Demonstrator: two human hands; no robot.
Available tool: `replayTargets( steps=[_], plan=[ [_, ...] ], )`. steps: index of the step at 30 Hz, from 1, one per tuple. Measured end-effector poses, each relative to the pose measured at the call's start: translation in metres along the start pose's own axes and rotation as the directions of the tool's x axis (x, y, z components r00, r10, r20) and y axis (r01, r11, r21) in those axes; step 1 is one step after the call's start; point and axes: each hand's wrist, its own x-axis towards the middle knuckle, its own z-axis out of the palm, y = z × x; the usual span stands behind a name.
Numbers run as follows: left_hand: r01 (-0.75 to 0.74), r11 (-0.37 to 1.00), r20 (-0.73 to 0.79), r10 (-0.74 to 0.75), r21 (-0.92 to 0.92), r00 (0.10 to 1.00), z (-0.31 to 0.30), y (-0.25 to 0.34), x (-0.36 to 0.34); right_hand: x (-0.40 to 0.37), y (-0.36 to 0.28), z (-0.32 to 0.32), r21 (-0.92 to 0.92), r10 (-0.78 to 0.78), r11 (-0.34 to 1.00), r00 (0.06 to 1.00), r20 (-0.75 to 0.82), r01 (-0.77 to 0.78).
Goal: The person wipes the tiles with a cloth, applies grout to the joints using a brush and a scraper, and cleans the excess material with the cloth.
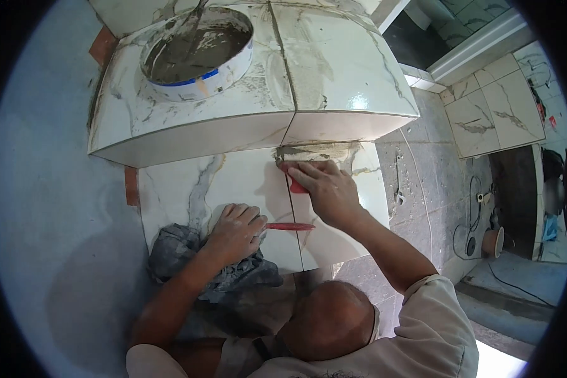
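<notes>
Lying crumpled, the grey cloth (173, 250) should be soft and light. At its edge the left hand (236, 230) rests palm down, fingers bent; whether it grips anything I cannot tell. Rightward lies a slim red tool (291, 226). Over the tile joint (297, 244), the right hand (324, 187) grips a red spreader (298, 185), likely light, flexible, best held by its back edge, forearm slanting inward.

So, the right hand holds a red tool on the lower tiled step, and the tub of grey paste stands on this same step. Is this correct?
Only the tub's place is wrong: the head view shows the tub of grey paste on the upper tiled step. The right hand does hold a red tool on the lower tiled step.
</notes>
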Motion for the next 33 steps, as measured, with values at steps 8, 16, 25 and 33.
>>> replayTargets(
  steps=[8,16,25,33],
  plan=[
    [-0.012,1.000,-0.030,0.013,0.014,0.999,0.003,-0.001,-0.002,0.030,0.021,0.029,-0.113,-0.020,0.993,0.995,-0.094,0.009],
    [0.004,1.000,-0.003,-0.004,-0.021,1.000,0.002,-0.001,0.000,0.017,0.026,-0.008,0.065,0.009,0.998,1.000,-0.025,-0.007],
    [0.010,1.000,-0.011,-0.010,-0.014,1.000,0.001,-0.001,0.002,0.019,0.018,0.061,-0.179,0.018,0.983,0.989,-0.146,-0.044],
    [0.010,1.000,0.000,-0.010,-0.006,1.000,0.001,-0.003,0.000,-0.006,0.018,0.009,-0.159,0.013,0.987,0.994,0.111,0.005]
  ],
)
